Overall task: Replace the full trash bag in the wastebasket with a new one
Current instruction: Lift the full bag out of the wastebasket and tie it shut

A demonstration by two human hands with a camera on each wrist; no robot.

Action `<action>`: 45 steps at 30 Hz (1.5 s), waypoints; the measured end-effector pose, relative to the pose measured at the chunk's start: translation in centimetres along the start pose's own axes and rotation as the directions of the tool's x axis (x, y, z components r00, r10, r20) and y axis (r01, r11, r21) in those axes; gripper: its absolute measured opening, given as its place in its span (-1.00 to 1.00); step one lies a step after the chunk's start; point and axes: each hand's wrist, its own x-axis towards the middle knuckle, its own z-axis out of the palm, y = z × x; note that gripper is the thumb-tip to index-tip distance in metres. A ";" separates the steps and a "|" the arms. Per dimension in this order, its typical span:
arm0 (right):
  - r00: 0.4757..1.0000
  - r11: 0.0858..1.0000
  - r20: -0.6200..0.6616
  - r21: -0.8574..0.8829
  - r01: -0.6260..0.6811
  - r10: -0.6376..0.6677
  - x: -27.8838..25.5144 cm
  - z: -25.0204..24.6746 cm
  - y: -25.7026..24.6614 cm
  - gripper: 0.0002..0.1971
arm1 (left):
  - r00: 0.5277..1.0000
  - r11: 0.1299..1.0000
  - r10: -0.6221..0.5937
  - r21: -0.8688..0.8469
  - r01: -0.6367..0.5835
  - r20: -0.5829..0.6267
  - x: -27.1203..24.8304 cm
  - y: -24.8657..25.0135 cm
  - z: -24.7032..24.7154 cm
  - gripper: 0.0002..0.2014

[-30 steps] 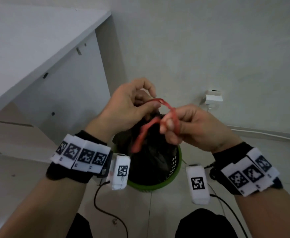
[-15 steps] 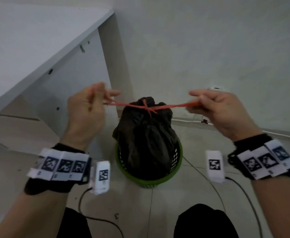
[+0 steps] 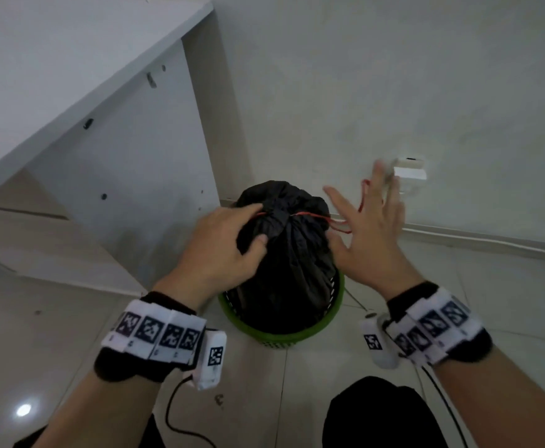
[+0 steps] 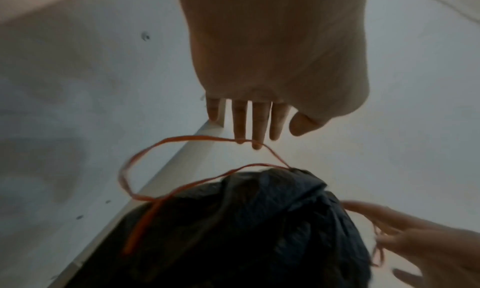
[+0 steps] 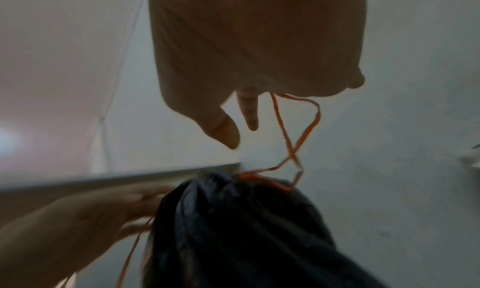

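Note:
A full black trash bag [image 3: 284, 253] stands in the green wastebasket [image 3: 297, 333], its neck cinched by a knotted red drawstring [image 3: 309, 215]. My left hand [image 3: 219, 240] lies on the bag's upper left side with the thumb against the plastic. In the left wrist view its fingers [image 4: 255, 132] are straight and a slack string loop [image 4: 124, 175] brushes their tips above the bag [image 4: 233, 231]. My right hand [image 3: 371, 234], blurred, is spread just right of the bag. In the right wrist view the other string loop [image 5: 311, 124] hangs from that hand [image 5: 241, 128].
A white desk side panel [image 3: 129, 176] stands close on the left of the basket. The wall behind carries a white plug [image 3: 410, 171] and a cable along the skirting. Tiled floor [image 3: 490, 286] lies around the basket. My dark-clad knees [image 3: 377, 415] are at the bottom.
Half a second ago both hands pulled the drawstring ends apart and taut. Now the string is slack, the left hand has dropped onto the bag and the right hand has spread beside it.

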 end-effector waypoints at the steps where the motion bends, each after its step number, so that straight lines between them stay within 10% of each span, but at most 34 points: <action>1: 1.000 0.998 0.005 -0.060 0.008 -0.008 0.2 0.5 -0.5 -0.36 | 0.996 1.000 -0.026 0.012 0.026 0.085 0.2 0.2 0.6 -0.43; 7: 0.978 0.945 0.042 -0.254 0.208 -0.204 0.8 0.9 -1.8 -0.84 | 0.995 0.994 0.062 -0.084 -0.068 -0.075 0.0 -0.4 1.7 -0.71; 14: 0.853 0.784 -0.083 -0.448 0.429 -0.515 1.0 -3.6 -2.1 -0.76 | 0.949 0.961 0.244 0.177 -0.211 -0.198 0.4 -1.7 -2.6 -0.65; 17: 0.807 0.797 -0.058 -0.214 0.566 -0.588 1.5 -5.1 -2.2 -0.79 | 0.968 0.962 0.216 0.196 -0.188 -0.130 0.4 -1.0 -3.9 -0.58; 20: 0.946 0.880 0.088 0.403 0.252 -0.311 1.9 -5.4 -1.9 -0.77 | 0.995 0.980 0.097 0.177 -0.092 -0.023 0.2 -0.5 -4.5 -0.47; 23: 0.907 0.741 0.419 0.621 -0.254 -0.040 1.5 -4.8 -1.0 -0.69 | 0.993 0.991 0.010 -0.132 0.006 0.121 0.0 -0.6 -5.5 -0.37; 27: 0.813 0.377 0.557 0.800 -0.468 -0.172 0.4 -6.1 0.3 -0.62 | 0.981 0.721 -0.142 -0.665 0.193 0.130 -0.6 0.0 -6.6 -0.50; 29: 0.873 0.126 0.409 0.913 -0.388 -0.268 0.2 -6.6 -0.5 -0.68 | 0.975 0.509 -0.187 -0.836 0.202 0.122 -0.5 1.2 -5.7 -0.56; 32: 0.964 -0.001 0.208 0.977 -0.211 -0.168 0.5 -5.6 -3.4 -0.74 | 0.974 0.263 -0.220 -0.957 0.120 0.062 0.1 4.0 -3.8 -0.66; 38: 0.986 0.091 0.166 0.982 -0.167 0.015 1.5 -4.0 -6.5 -0.79 | 0.870 0.321 -0.492 -0.935 0.149 -0.030 1.9 5.8 -1.6 -0.58; 42: 0.974 0.230 0.227 0.949 -0.216 -0.022 1.2 -4.2 -6.6 -0.82 | 0.915 0.319 -0.399 -0.945 0.079 -0.058 1.8 5.2 -0.7 -0.66; 45: 0.989 0.375 0.130 0.915 -0.146 0.068 1.3 -4.0 -6.7 -0.79 | 0.946 0.474 -0.306 -0.879 0.053 -0.109 1.5 5.2 -0.2 -0.77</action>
